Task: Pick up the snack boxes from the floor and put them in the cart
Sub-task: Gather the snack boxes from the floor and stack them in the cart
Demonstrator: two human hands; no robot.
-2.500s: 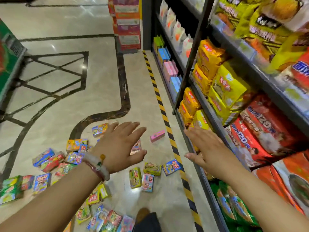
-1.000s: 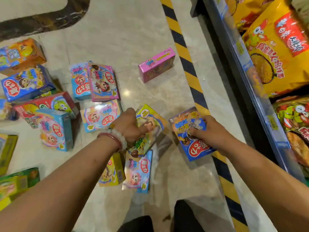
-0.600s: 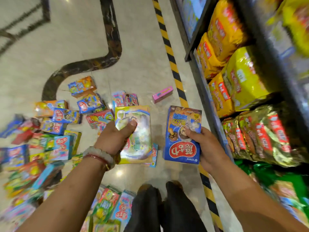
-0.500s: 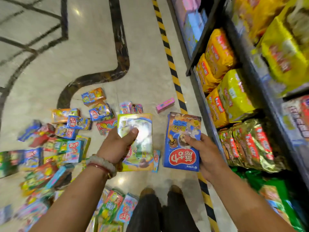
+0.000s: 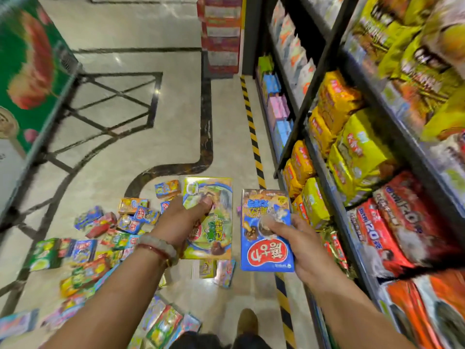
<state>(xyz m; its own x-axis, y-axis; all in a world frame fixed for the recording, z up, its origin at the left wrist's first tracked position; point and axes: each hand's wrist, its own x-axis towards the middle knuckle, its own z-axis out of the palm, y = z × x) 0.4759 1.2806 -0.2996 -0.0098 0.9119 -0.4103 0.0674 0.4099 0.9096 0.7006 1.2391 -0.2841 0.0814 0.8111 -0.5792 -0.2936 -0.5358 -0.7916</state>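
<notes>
Both arms are reaching forward at chest height, each grip grasping a box held face-up, side by side but apart. The left hand (image 5: 181, 222), thumb lying across the front, is clasping the yellow-green snack box (image 5: 210, 217); the right hand (image 5: 299, 244) is pinching the blue snack box (image 5: 266, 230), thumb on its face. At 3 o'clock the shelves (image 5: 334, 172) are carrying yellow and red bags. Scattered boxes (image 5: 100, 238) are lying on the marble floor (image 5: 176, 122) from 7 to 10 o'clock. A green cart (image 5: 32, 71) is standing at 10 o'clock. The blue box's white script is sitting on a red oval, upside-down.
</notes>
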